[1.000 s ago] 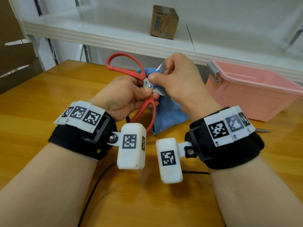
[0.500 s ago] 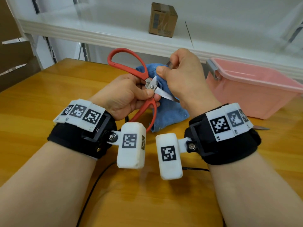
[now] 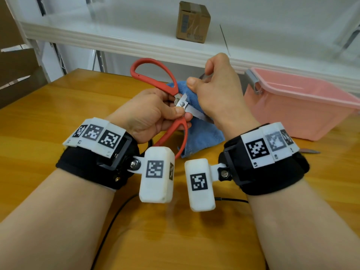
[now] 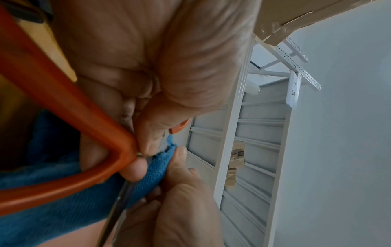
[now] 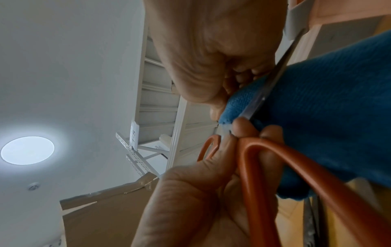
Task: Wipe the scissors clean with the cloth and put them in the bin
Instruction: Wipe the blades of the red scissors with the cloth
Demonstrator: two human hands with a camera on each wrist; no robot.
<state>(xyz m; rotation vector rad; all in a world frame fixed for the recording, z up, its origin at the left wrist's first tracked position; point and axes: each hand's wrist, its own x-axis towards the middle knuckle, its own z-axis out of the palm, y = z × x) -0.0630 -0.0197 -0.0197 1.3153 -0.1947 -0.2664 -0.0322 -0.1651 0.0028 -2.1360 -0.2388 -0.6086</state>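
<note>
Red-handled scissors (image 3: 176, 106) sit at the centre of the head view, held above the wooden table (image 3: 48, 106) with their blades spread apart and one red loop standing toward the top of the frame. The left hand (image 3: 153, 114) grips them at the pivot, thumb and fingers curled round the top of the handles. One bare blade points toward the lower right; the other is wrapped in the blue cloth (image 3: 196, 133), and its tip shows above the right hand (image 3: 216, 92) near the upper middle of the frame. That hand pinches the cloth round the blade, fingers curled, thumb pressed on the fabric just beside the pivot. The rest of the cloth hangs down below both hands. In the right wrist view, a blade edge crosses the cloth close to the fingertips.

A pink bin (image 3: 303, 108) stands on the table at the right edge of the frame, near the right hand but apart from it. A cardboard box (image 3: 192, 20) rests on the white shelf (image 3: 116, 38) across the top of the frame
</note>
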